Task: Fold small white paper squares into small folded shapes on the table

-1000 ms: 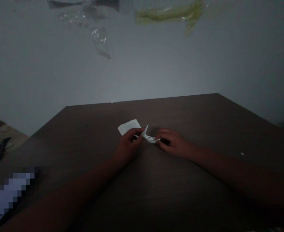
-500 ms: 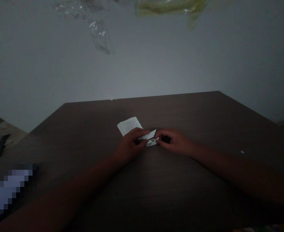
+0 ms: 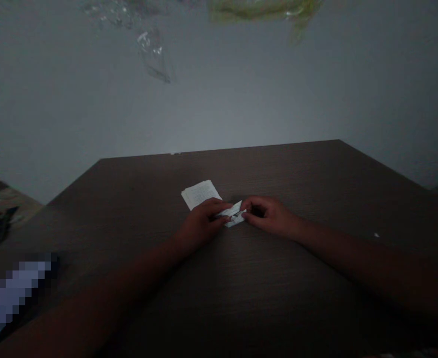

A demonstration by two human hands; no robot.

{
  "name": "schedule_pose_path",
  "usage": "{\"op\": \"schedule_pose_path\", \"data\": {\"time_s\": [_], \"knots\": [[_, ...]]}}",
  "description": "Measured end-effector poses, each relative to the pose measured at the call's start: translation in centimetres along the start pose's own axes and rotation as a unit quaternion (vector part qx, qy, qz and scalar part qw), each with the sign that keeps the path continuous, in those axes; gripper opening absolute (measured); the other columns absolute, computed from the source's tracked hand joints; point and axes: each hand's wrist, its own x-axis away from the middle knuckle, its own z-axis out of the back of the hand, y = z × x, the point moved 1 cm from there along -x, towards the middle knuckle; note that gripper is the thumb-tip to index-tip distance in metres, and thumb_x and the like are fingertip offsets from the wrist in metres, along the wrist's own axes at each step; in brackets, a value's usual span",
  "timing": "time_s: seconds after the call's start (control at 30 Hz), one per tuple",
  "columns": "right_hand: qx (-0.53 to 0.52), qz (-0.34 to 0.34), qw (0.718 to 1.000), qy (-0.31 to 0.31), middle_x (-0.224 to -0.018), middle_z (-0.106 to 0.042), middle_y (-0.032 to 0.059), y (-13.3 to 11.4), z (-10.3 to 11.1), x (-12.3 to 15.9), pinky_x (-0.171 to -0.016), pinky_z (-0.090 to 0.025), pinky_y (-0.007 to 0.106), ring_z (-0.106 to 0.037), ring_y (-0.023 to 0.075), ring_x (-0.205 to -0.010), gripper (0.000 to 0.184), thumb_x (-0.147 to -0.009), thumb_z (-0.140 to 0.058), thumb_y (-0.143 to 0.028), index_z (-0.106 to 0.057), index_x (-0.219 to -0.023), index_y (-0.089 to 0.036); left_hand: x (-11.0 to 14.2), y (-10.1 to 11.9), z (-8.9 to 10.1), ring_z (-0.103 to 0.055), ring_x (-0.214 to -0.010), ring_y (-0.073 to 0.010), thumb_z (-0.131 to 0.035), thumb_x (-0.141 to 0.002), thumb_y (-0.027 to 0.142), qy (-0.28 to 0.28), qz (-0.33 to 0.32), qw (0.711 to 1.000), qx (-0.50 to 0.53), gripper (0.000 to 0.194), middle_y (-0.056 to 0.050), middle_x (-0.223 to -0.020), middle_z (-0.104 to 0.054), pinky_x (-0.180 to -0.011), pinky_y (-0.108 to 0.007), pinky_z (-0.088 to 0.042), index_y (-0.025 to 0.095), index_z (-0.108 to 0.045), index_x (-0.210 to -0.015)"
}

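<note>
A small folded piece of printed paper (image 3: 235, 218) lies between my hands, low over the table. My left hand (image 3: 206, 218) is closed on its left side, with fingers above and thumb below. The fingertips of my right hand (image 3: 265, 214) pinch the paper's right end. Parts of the folds are hidden under the fingers. Just behind my left hand rests a stack of printed paper sheets (image 3: 200, 193), its near corner covered by that hand.
The dark wooden table (image 3: 278, 169) reaches back to a grey wall (image 3: 241, 99). A white scrap (image 3: 376, 234) lies on the right. At the lower left is a blurred-out bright object (image 3: 13, 298). Clear plastic (image 3: 153, 54) and yellow plastic (image 3: 259, 12) hang on the wall.
The folded paper sits flatter, and my left fingers and thumb have closed nearer together on it. My right hand has hardly moved.
</note>
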Motion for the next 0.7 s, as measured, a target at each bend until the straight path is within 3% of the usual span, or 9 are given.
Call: {"op": "schedule_pose_path", "data": {"time_s": [0.3, 0.7], "knots": [[0.014, 0.019, 1.0, -0.001, -0.092, -0.078, 0.002, 0.22, 0.13, 0.16, -0.081, -0.057, 0.035, -0.073, 0.0214, -0.085, 0.011, -0.105, -0.076, -0.036, -0.076, -0.102, -0.025, -0.01, 0.13, 0.07, -0.085, -0.121, -0.0314, -0.086, -0.106, 0.03, -0.004, 0.007, 1.0, -0.027, 0.023, -0.008, -0.131, -0.09, -0.116, -0.049, -0.07, 0.03, -0.096, -0.127], [0.061, 0.022, 0.998, 0.024, -0.093, -0.08, 0.002, -0.15, 0.12, 0.31, -0.081, -0.058, 0.034, -0.074, 0.021, -0.084, 0.006, -0.103, -0.075, -0.031, -0.075, -0.102, -0.025, 0.36, 0.66, -0.01, -0.085, -0.122, -0.0287, -0.073, -0.113, 0.026, 0.001, -0.046, 0.998, -0.034, 0.028, -0.01, -0.133, -0.09, -0.116, -0.047, -0.07, 0.026, -0.094, -0.131]]}}
